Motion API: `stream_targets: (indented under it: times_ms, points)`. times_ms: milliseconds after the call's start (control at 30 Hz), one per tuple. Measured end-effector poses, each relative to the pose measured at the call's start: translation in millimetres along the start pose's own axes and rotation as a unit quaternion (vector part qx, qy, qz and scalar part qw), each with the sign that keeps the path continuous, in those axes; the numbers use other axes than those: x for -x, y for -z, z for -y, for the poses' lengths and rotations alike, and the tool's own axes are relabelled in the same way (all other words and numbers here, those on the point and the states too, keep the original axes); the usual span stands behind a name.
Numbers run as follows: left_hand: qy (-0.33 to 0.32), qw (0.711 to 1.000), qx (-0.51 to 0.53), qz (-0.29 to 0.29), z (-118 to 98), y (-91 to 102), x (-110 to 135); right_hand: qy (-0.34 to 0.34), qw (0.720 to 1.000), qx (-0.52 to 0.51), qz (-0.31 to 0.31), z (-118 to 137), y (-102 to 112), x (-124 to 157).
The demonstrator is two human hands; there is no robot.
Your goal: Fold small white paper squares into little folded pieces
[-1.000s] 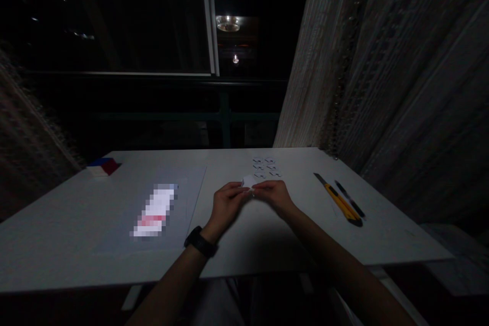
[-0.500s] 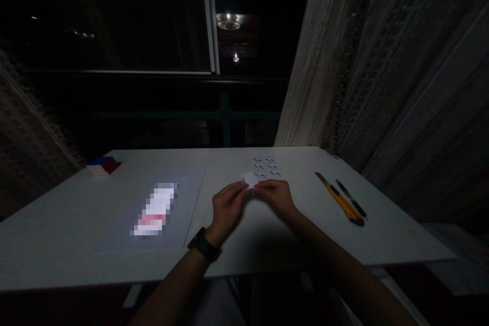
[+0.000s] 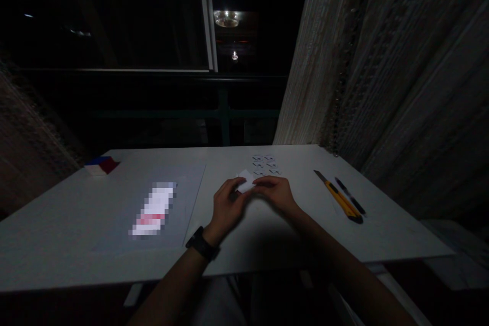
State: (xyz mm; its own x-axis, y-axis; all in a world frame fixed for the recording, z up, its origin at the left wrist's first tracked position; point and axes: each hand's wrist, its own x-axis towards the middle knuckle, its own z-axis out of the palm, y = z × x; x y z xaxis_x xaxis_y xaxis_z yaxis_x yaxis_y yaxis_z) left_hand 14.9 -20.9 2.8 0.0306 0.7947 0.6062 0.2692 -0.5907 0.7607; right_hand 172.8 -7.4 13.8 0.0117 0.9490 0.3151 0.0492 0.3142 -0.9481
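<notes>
In the head view, a small white piece of paper (image 3: pixel 245 181) sits low over the white table (image 3: pixel 267 244), between my two hands. My left hand (image 3: pixel 226 209) pinches its left edge and my right hand (image 3: pixel 275 194) pinches its right edge, so each grip is pressed on the paper. I think it is very light, thin and bendy. It could crease or tear, so soft holds at the edges seem best. Tiny white paper bits (image 3: pixel 265 164) lie just behind it.
</notes>
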Motion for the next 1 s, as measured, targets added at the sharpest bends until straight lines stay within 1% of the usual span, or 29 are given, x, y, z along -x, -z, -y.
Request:
stream_targets:
  times_ms: [133,267,467,633,767,1000]
  points:
    - [-0.014,1.0,-0.02,0.005,4.4,-1.3,1.0,-0.015,0.999,-0.041,-0.004,-1.4,-1.4,-0.2]
    - [-0.025,0.999,-0.024,0.006,5.4,-0.5,1.2,-0.028,0.998,-0.053,-0.01,-0.4,-2.5,-0.1]
    - [-0.022,0.999,-0.037,0.006,4.0,1.1,0.9,-0.023,1.0,-0.002,-0.016,2.2,-1.4,-0.1]
    - [0.012,1.0,-0.004,0.008,2.0,-0.1,0.0,-0.001,0.999,0.024,-0.031,0.9,0.6,-1.3]
    - [0.055,0.998,0.023,-0.014,1.2,-2.8,-0.9,-0.003,0.999,0.015,-0.047,-1.4,1.6,-2.8]
    - [0.112,0.985,0.134,0.001,0.2,-5.3,-3.0,-0.001,0.999,-0.005,-0.047,-6.5,1.7,-3.8]
